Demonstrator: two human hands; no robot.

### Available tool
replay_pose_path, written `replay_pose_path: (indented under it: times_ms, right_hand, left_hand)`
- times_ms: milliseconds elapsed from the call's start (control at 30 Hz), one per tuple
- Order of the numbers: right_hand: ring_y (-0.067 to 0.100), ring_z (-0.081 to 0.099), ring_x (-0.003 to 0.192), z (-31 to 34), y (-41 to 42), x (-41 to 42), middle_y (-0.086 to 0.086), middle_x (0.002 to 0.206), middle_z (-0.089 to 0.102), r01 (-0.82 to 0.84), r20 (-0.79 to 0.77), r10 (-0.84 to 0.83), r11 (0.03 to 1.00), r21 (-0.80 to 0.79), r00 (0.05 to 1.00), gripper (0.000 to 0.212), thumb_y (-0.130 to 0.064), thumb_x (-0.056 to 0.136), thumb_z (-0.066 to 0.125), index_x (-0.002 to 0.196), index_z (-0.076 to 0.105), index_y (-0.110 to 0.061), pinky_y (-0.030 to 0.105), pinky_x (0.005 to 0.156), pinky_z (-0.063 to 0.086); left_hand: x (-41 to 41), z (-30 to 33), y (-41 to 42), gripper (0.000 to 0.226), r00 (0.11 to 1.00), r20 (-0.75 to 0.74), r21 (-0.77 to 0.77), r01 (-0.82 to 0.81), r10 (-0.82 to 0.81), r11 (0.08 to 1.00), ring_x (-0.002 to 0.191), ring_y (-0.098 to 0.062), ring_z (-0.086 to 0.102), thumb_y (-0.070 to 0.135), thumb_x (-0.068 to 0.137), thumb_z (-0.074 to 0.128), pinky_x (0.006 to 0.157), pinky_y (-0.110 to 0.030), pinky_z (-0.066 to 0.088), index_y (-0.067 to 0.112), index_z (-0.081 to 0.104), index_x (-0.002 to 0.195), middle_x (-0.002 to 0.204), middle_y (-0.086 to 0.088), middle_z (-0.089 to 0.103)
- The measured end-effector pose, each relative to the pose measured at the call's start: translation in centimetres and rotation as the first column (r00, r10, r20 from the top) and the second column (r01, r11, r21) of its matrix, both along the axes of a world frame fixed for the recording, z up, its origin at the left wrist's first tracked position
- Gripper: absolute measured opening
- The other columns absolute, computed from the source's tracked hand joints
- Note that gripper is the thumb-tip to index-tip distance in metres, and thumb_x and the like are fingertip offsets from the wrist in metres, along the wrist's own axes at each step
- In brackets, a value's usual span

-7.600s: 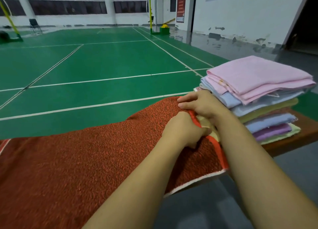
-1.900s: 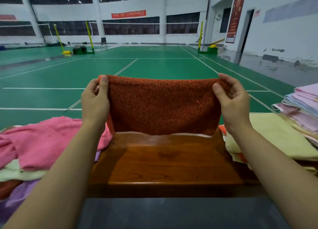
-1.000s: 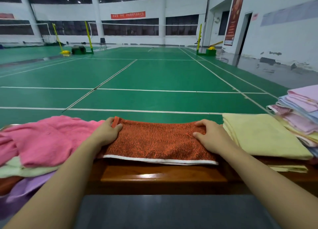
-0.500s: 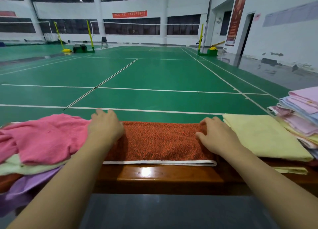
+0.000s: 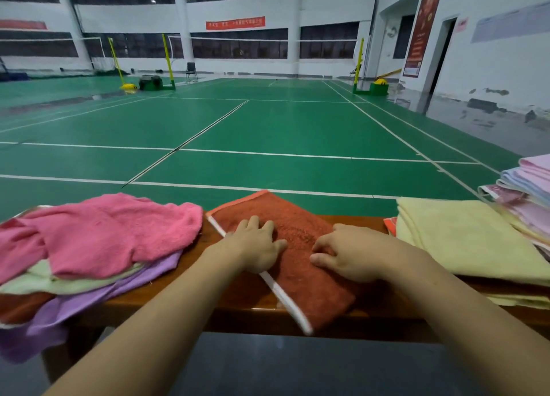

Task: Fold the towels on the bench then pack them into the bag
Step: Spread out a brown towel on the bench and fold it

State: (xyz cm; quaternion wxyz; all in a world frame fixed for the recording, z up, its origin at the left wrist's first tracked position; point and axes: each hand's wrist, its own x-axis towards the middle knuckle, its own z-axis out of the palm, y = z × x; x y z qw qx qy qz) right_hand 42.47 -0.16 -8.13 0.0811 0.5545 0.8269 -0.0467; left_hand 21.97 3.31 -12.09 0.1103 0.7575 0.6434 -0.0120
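Observation:
A rust-red towel (image 5: 300,264), folded into a narrow strip with a white edge band, lies slanted across the wooden bench (image 5: 166,294), one end overhanging the near edge. My left hand (image 5: 256,246) lies flat on its left half, fingers spread. My right hand (image 5: 351,254) rests on its right half with fingers slightly bent, pressing the cloth. To the left sits a loose pile of unfolded towels, a pink one (image 5: 98,232) on top of pale green and purple ones. A folded yellow towel (image 5: 464,241) lies to the right. No bag is in view.
A tall stack of folded pastel towels (image 5: 526,190) stands at the far right end of the bench. Beyond the bench stretches a green badminton court with net posts. Dark grey floor runs below the bench's near edge.
The red towel lay lengthwise along the bench half a second ago; now it is turned slantwise across it. Both hands have moved inward onto its middle.

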Motion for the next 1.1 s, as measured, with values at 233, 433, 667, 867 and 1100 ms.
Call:
replay_pose_path:
  times_ms: [233, 433, 667, 867, 1100]
  right_hand:
    - [0.018, 0.067, 0.091, -0.4, 1.1, 0.4, -0.003, 0.098, 0.074, 0.246, -0.403, -0.218, 0.969, 0.019, 0.889, 0.032, -0.056, 0.098, 0.052, 0.093, 0.069, -0.029, 0.032, 0.085, 0.053]
    - [0.03, 0.068, 0.088, -3.2, 4.7, 1.2, 0.006, 0.09, 0.071, 0.529, -0.456, -0.488, 0.847, -0.042, 0.745, 0.057, -0.069, 0.087, 0.059, 0.091, 0.073, -0.014, 0.033, 0.069, 0.049]
    - [0.026, 0.055, 0.068, -2.8, 5.0, 0.1, 0.004, 0.071, 0.054, 0.538, -0.49, -0.544, 0.826, -0.17, 0.681, 0.053, -0.054, 0.078, 0.081, 0.071, 0.05, -0.012, 0.031, 0.052, 0.033]
    - [0.021, 0.064, 0.073, -2.8, 3.9, 1.2, 0.003, 0.079, 0.069, 0.499, -0.72, -0.452, 0.85, -0.167, 0.527, 0.049, -0.056, 0.088, 0.07, 0.081, 0.067, -0.008, 0.03, 0.059, 0.039]
    - [0.014, 0.051, 0.134, -2.7, 4.0, 1.4, -0.007, 0.147, 0.054, 0.531, -0.952, -0.141, 0.847, 0.027, 0.273, 0.038, -0.058, 0.082, 0.075, 0.09, 0.077, -0.021, 0.034, 0.116, 0.033]
  left_hand:
    - [-1.5, -0.4, 1.7, 0.05, 0.912, 0.407, 0.153, -0.12, 0.048, 0.981, 0.131, -0.029, 0.05, 0.037, 0.095, 0.065, 0.114, -0.035, 0.037, 0.015, 0.052, 0.138, 0.141, -0.014, 0.052]
    - [-1.6, -0.5, 1.5, 0.07, 0.937, 0.073, 0.222, -0.349, 0.341, 0.911, 0.104, -0.035, 0.065, 0.081, 0.083, 0.051, 0.086, -0.039, 0.052, 0.013, 0.065, 0.094, 0.109, -0.014, 0.069]
    - [0.1, -0.6, 2.1, 0.039, 0.936, 0.245, 0.162, -0.296, 0.253, 0.941, 0.106, -0.038, 0.065, 0.045, 0.098, 0.057, 0.083, -0.037, 0.049, 0.008, 0.063, 0.091, 0.11, -0.019, 0.07]
    - [-0.7, -0.7, 3.1, 0.038, 0.6, 0.773, 0.103, -0.442, 0.208, 0.891, 0.089, -0.027, 0.069, 0.045, 0.086, 0.073, 0.086, -0.043, 0.055, 0.009, 0.065, 0.094, 0.092, -0.008, 0.073]
    - [0.1, 0.6, 2.2, 0.048, 0.438, 0.899, 0.271, -0.591, 0.02, 0.76, 0.107, -0.014, 0.066, 0.062, 0.078, 0.072, 0.109, -0.057, 0.034, 0.051, 0.045, 0.116, 0.098, 0.01, 0.072]
